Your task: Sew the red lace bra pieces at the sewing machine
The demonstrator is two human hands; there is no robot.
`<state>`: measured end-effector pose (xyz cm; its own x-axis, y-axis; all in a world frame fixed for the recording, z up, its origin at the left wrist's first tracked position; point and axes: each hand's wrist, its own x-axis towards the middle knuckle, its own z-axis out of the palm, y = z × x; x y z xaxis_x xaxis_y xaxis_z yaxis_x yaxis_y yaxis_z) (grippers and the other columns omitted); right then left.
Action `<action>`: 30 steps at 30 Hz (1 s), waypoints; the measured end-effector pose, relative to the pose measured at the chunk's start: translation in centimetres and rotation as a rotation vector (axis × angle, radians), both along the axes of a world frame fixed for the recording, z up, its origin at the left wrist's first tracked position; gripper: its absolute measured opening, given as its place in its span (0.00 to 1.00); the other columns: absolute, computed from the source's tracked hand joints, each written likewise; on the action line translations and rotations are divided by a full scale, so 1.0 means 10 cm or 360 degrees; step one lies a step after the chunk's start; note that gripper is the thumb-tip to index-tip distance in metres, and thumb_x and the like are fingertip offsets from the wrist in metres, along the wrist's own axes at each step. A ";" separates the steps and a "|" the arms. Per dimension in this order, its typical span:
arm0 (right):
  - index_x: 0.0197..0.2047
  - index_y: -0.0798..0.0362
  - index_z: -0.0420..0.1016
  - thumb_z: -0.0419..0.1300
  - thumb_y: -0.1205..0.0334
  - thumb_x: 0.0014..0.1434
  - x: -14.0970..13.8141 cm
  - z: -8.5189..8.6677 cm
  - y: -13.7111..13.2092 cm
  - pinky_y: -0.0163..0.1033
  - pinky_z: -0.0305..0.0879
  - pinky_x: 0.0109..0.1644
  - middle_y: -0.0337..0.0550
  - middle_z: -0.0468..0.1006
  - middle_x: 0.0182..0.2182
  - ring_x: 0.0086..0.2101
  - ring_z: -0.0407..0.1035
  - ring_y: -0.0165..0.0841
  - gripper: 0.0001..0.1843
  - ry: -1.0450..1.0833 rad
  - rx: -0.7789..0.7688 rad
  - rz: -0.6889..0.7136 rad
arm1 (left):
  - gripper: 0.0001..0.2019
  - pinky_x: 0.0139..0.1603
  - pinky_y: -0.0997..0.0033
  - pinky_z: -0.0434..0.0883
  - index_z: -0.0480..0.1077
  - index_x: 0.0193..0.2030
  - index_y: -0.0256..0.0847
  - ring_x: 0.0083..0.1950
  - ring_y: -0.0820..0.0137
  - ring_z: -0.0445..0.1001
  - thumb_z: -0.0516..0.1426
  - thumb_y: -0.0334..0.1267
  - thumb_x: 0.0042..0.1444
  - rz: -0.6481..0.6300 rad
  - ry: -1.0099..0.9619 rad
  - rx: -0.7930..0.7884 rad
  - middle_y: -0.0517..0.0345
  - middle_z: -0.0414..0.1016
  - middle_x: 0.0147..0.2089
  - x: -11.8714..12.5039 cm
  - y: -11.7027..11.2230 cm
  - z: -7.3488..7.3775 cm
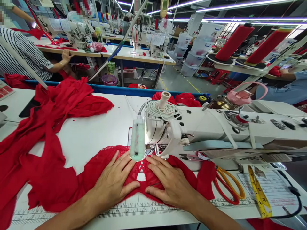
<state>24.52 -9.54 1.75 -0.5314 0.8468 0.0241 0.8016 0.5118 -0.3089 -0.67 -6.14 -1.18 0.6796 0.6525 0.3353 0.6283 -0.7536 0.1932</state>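
Note:
A red lace bra (96,166) lies spread on the white sewing table under the needle area of a sewing machine (201,124). My left hand (115,175) rests flat on its left cup, fingers stretched toward the presser foot. On the other cup lies my right hand (168,179), palm down with the fingers apart. Between my hands the crossed lacing at the bra's centre shows, with a small opening below it. A pale green lamp (138,140) hangs just above and hides part of the bra's upper edge.
Piled red fabric (62,105) covers the table's left side. Right of my hands lie scissors (230,185) with orange and red handles, and a yellow tape measure (259,195). Red thread cones (233,43) stand behind the machine. A co-worker in a striped shirt (24,51) sits at another table.

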 end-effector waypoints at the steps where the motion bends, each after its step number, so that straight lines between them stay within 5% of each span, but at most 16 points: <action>1: 0.60 0.58 0.71 0.63 0.43 0.62 0.00 0.00 0.00 0.52 0.79 0.48 0.55 0.66 0.67 0.61 0.65 0.52 0.32 0.0001 -0.0003 -0.0004 | 0.34 0.67 0.46 0.65 0.54 0.73 0.38 0.66 0.53 0.68 0.54 0.53 0.67 0.0007 0.0000 -0.0006 0.44 0.70 0.66 0.00 0.00 -0.01; 20: 0.63 0.55 0.69 0.63 0.44 0.63 -0.02 0.07 -0.01 0.51 0.79 0.47 0.54 0.64 0.68 0.66 0.59 0.51 0.32 -0.0036 -0.0058 -0.0022 | 0.32 0.63 0.44 0.70 0.60 0.70 0.36 0.62 0.53 0.72 0.55 0.53 0.66 0.0010 0.0035 0.0053 0.43 0.71 0.65 -0.02 0.00 -0.01; 26: 0.62 0.56 0.70 0.64 0.45 0.62 -0.01 0.04 0.01 0.52 0.79 0.49 0.54 0.65 0.67 0.64 0.61 0.51 0.32 -0.0020 -0.0056 -0.0015 | 0.20 0.60 0.39 0.72 0.71 0.62 0.45 0.61 0.50 0.73 0.54 0.48 0.68 -0.0064 0.0010 0.0083 0.43 0.72 0.63 -0.02 0.02 0.02; 30: 0.62 0.57 0.70 0.64 0.47 0.62 -0.02 0.03 0.00 0.51 0.78 0.51 0.56 0.66 0.66 0.64 0.62 0.50 0.31 -0.0027 0.0042 0.0033 | 0.19 0.62 0.35 0.69 0.70 0.63 0.44 0.63 0.48 0.70 0.53 0.45 0.69 -0.0078 0.0001 0.0051 0.41 0.69 0.65 -0.01 -0.01 0.03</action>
